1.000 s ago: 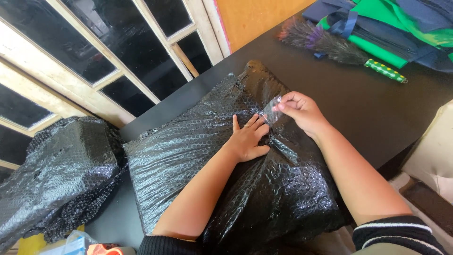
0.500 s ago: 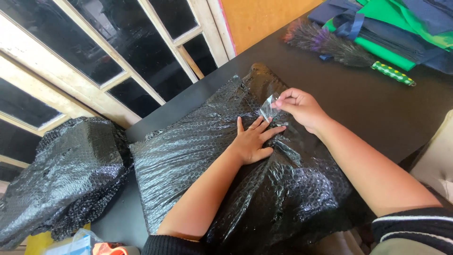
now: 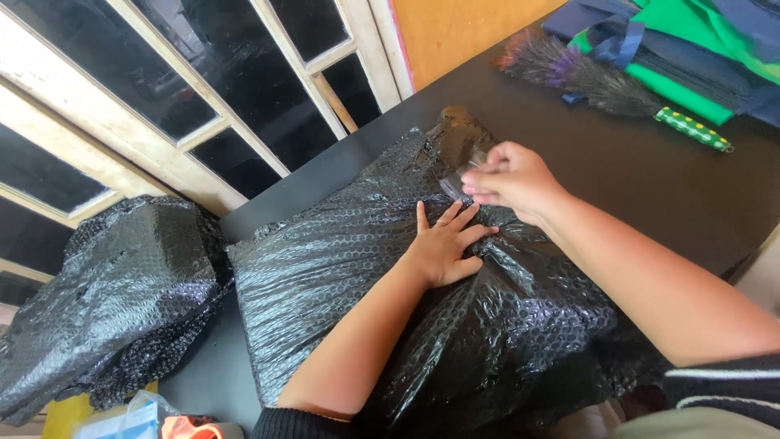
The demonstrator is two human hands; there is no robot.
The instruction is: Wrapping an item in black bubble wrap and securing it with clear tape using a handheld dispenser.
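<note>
A large parcel wrapped in black bubble wrap (image 3: 341,276) lies on a dark table (image 3: 650,179). My left hand (image 3: 443,244) presses flat on the wrap near its folded top, fingers spread. My right hand (image 3: 508,180) hovers just above and to the right, pinching a strip of clear tape (image 3: 457,185) against the fold. The tape is small and partly hidden by my fingers.
A second bundle in black bubble wrap (image 3: 114,293) sits at the left. A dark feather duster with a green dotted handle (image 3: 617,93) and green and blue bags (image 3: 699,49) lie at the back right. A window with a cream frame (image 3: 203,97) runs behind.
The view has shifted slightly. My right hand has slid a little along the fold with the tape; my left hand stays pressed on the wrap.
</note>
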